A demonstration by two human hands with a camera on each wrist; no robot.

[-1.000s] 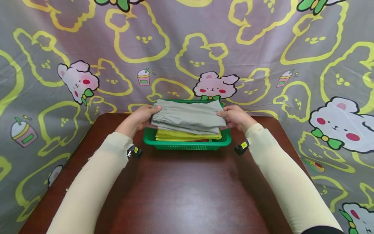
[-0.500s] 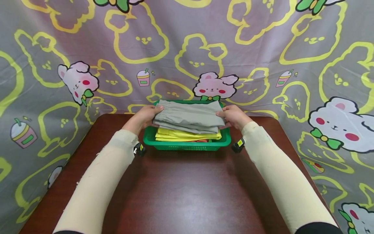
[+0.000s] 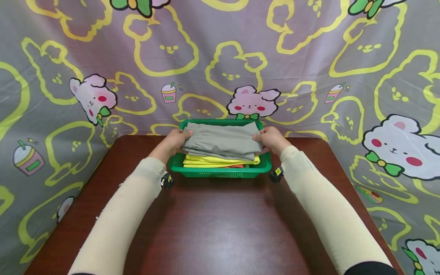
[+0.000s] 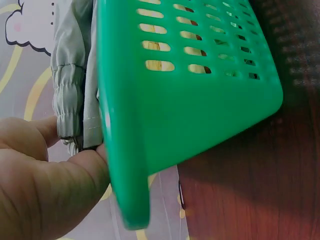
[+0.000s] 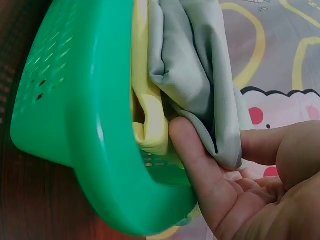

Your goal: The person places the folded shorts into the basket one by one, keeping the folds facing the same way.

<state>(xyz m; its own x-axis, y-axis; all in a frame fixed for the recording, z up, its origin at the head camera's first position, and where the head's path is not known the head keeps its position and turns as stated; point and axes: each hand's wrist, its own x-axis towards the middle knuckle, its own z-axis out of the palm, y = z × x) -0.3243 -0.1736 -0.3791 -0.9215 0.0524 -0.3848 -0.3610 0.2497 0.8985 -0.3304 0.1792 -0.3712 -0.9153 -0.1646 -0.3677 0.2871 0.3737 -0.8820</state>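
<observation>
A folded grey garment with a gathered elastic waistband [image 3: 223, 139] lies over the green basket [image 3: 220, 173], on top of folded yellow cloth [image 3: 220, 161]. My left hand [image 3: 173, 142] grips its waistband end, thumb on top and fingers beneath. At the other end my right hand [image 3: 273, 139] pinches the folded layers. In the left wrist view the elastic band [image 4: 69, 100] sits between thumb and fingers, just above the basket rim. The right wrist view has the grey folds [image 5: 200, 75] held between thumb and fingers, with one finger close to the yellow cloth [image 5: 150, 110].
The basket stands at the back of a dark red-brown table [image 3: 220, 221]. Behind it hangs a grey curtain [image 3: 295, 46] printed with yellow outlines and white cartoon animals. A bit of red cloth [image 3: 237, 166] shows under the yellow.
Both hands have lowered slightly with the grey garment, which now sits lower against the yellow cloth. More of the basket's back rim shows. The hands have come a little closer together.
</observation>
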